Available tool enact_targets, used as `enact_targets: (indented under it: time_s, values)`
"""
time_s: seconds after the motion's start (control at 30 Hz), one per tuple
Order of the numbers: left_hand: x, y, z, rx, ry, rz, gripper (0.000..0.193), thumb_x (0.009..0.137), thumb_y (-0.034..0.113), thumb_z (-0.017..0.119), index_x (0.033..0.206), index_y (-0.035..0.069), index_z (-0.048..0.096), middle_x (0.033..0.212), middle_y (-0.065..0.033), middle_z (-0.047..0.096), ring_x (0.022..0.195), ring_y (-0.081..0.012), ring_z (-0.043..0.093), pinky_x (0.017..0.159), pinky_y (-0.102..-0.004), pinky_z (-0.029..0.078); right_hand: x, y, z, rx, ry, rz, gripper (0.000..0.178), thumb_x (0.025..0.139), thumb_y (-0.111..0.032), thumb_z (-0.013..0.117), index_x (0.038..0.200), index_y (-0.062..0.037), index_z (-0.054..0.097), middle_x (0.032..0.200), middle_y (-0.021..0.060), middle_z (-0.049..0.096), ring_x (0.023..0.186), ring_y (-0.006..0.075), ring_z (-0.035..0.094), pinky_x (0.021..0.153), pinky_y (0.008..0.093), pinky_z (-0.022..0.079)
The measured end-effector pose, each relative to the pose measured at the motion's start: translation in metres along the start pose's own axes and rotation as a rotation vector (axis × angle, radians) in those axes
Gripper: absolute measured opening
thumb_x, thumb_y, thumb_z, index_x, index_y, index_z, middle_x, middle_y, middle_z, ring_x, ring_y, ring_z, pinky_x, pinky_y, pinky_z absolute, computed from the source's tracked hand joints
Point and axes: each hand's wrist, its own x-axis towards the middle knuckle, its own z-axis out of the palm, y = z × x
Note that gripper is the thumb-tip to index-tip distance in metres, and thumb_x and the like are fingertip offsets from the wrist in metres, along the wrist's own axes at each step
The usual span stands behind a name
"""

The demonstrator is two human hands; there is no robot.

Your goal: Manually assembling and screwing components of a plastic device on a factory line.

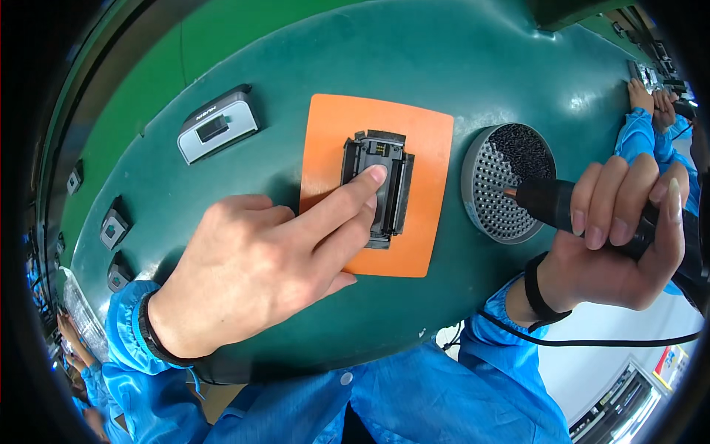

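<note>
A black plastic housing [379, 152] with small gold contacts lies on an orange mat [421, 163]. My left hand [259, 259] rests over its left side, the index fingertip pressing on top and the other fingers bunched beside it, hiding part of it. My right hand [614, 229] is closed round a black electric screwdriver [547, 203]. Its copper-coloured tip points left, over a round grey screw tray [467, 185]. Rows of dimples cover the tray floor, and a heap of tiny black screws [526, 152] fills its upper right.
At the upper left of the green table [355, 59] lies a silver-and-black device cover [220, 124]. Smaller grey parts [113, 229] sit near the left edge. A black cable [592, 342] runs by my right wrist. Another person's hands [651, 102] work at the far right.
</note>
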Motion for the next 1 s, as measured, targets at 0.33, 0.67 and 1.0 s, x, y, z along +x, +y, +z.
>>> enact_targets:
  time_s: [0.33,0.67,1.0]
  values:
    - [-0.002,0.005,0.005,0.009,0.028,-0.002,0.058,0.076,0.038,0.079,0.119,0.000,0.070,0.144,-0.0084,0.062,0.056,-0.0152,0.058,0.050,-0.0274,0.048,-0.004,0.001,0.001,-0.038,-0.056,-0.004,0.012,0.102,-0.016,0.046,0.095,-0.0062,0.048,0.063,0.0026,0.042,0.046,0.0088,0.039,0.046,0.0260,0.037]
    - [-0.015,0.016,0.014,0.081,0.062,-0.027,0.059,0.066,0.029,0.083,0.116,0.000,0.070,0.146,-0.0080,0.061,0.056,-0.0128,0.060,0.050,-0.0270,0.045,-0.012,0.000,0.018,-0.120,-0.042,0.009,0.014,0.103,-0.018,0.044,0.094,-0.0077,0.046,0.064,0.0020,0.042,0.047,0.0093,0.037,0.047,0.0263,0.035]
    - [-0.023,0.015,0.023,0.174,0.179,-0.008,0.025,0.075,0.013,0.072,0.099,0.005,0.074,0.138,-0.0070,0.065,0.049,-0.0074,0.052,0.045,-0.0233,0.039,0.033,-0.040,0.026,0.052,-0.222,-0.029,0.029,0.103,-0.026,0.045,0.090,-0.0008,0.051,0.065,0.0056,0.045,0.044,0.0135,0.042,0.040,0.0310,0.040]
